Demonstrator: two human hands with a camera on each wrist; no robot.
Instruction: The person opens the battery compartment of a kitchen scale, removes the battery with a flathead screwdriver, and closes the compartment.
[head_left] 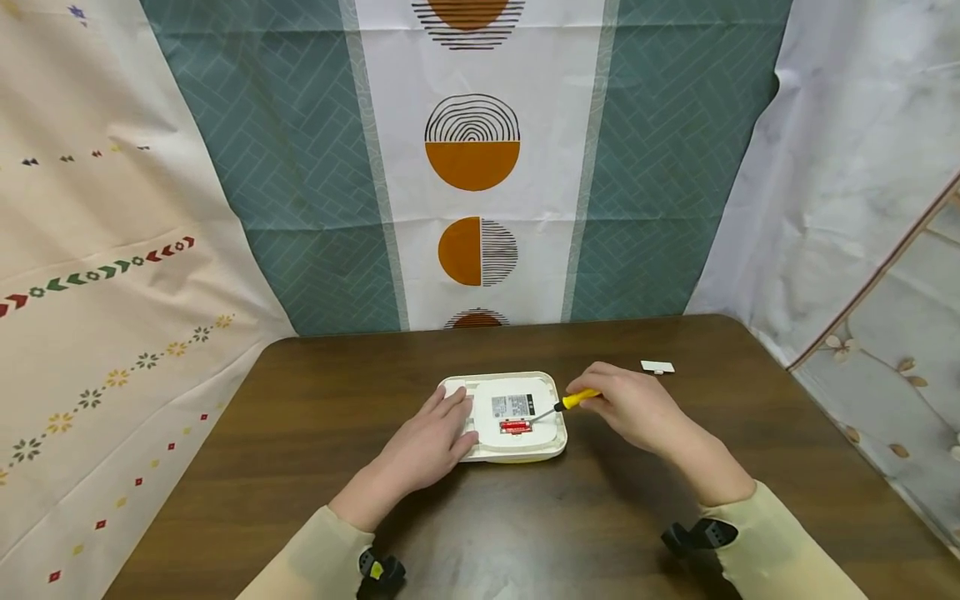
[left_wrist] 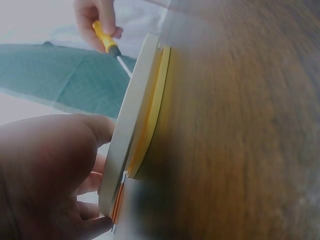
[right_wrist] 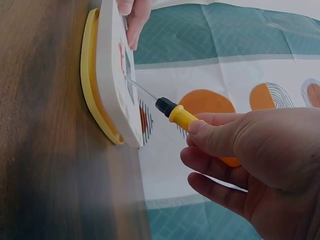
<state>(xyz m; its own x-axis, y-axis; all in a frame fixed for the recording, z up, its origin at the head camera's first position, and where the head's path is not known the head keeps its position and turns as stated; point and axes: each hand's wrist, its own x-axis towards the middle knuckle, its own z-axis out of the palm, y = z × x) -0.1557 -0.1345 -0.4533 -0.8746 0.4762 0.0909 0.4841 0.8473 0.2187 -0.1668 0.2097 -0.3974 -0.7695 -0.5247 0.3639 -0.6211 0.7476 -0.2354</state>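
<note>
A white rounded-rectangular device (head_left: 486,390) with a yellow lower side (left_wrist: 152,117) lies on the table, label side up. A red battery (head_left: 516,427) sits in its uncovered compartment beside a printed label (head_left: 513,406). My left hand (head_left: 429,442) rests on the device's left part, fingers spread and fairly straight. Between thumb and fingertips, my right hand (head_left: 630,404) pinches the yellow handle of a screwdriver (right_wrist: 181,116). The thin metal shaft slants down to the left, its tip at the battery's right end. Whether the tip touches the battery or the compartment edge I cannot tell.
A small white cover (head_left: 657,367) with a tab lies behind my right hand on the brown wooden table (head_left: 337,392). Patterned cloths (head_left: 480,150) hang behind the table and along both sides. Dark wrist cameras (head_left: 381,575) sit on both sleeves.
</note>
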